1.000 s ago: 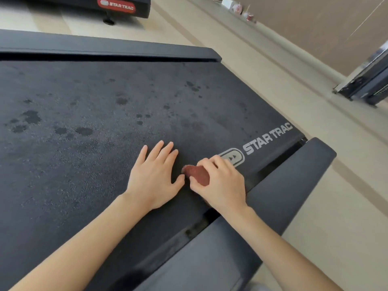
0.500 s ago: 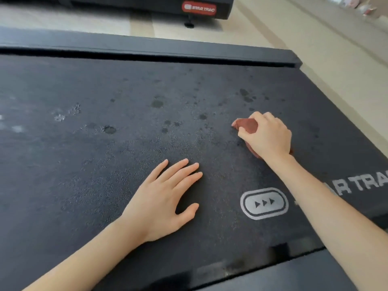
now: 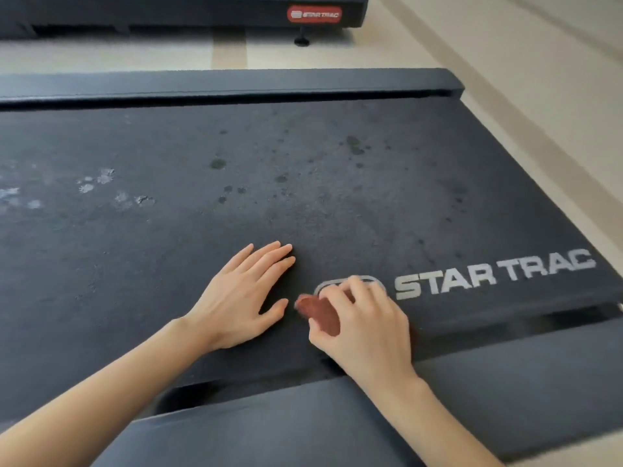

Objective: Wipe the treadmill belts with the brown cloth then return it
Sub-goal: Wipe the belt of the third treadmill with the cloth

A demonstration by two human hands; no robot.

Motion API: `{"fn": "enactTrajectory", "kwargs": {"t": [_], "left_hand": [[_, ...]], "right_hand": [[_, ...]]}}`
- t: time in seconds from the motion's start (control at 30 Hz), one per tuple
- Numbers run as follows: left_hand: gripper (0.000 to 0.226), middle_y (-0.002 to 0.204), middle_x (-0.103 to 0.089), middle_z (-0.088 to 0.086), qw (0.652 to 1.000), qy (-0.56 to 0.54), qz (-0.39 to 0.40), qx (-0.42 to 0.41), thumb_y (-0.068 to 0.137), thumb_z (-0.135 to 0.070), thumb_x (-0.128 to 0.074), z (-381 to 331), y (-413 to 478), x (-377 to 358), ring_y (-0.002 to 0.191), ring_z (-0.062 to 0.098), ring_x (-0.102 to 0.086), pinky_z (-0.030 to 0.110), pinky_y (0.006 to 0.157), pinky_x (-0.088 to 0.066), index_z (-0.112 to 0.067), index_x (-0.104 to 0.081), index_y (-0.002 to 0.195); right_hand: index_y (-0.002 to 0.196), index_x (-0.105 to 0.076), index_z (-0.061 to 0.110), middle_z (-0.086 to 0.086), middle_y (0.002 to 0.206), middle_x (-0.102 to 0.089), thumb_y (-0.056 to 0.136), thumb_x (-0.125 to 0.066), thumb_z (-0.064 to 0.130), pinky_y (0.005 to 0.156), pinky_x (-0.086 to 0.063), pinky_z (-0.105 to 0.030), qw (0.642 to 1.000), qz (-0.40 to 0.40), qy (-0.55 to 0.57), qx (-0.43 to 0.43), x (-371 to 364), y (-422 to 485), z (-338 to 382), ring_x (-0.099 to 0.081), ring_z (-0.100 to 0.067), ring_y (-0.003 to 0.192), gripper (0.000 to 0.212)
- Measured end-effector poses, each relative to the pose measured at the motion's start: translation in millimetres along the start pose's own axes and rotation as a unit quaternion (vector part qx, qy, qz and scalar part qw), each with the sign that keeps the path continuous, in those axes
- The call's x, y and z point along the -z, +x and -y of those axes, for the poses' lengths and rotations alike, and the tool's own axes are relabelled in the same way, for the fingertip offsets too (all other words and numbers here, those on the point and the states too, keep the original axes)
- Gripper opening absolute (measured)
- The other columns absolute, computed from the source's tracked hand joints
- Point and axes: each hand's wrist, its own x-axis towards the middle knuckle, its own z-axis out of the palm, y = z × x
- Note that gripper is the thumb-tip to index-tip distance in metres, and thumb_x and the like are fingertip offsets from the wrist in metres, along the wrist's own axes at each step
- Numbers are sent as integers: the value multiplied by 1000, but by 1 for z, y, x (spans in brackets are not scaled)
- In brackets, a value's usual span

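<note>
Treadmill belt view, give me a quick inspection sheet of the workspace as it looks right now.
Surface: treadmill belt is dark, with darker spots mid-belt and pale marks at left.
Job's things: brown cloth bunched on the belt beside the printed logo.
Clutter: nothing seen.
Grippers: left hand flat on the belt, empty; right hand closed on the cloth.
Cables: nothing seen.
Surroundings: pale floor; second treadmill beyond.
</note>
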Motion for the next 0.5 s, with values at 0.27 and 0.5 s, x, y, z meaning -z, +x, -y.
{"fn": "enactTrajectory", "kwargs": {"t": [0.27, 0.5], "left_hand": [[64, 151, -31, -4, 999, -22, -26, -10, 87, -50, -28, -30, 29, -18, 143, 12, -16, 39, 118, -11, -18, -39, 141], [68, 148, -36, -5, 999, -21, -24, -6, 83, -52, -25, -33, 29, -11, 141, 15, -24, 35, 117, -13, -20, -41, 140]], "right_hand": [[114, -56, 23, -4, 109, -56, 83, -55, 50, 65, -36, -31, 985, 32, -62, -155, -15, 104, -112, -52, -28, 97, 40], [120, -53, 21, -8, 115, -56, 87, -53, 51, 70, -41, -32, 973, 11, -92, -213, -12, 107, -107, -54, -30, 100, 45]]}}
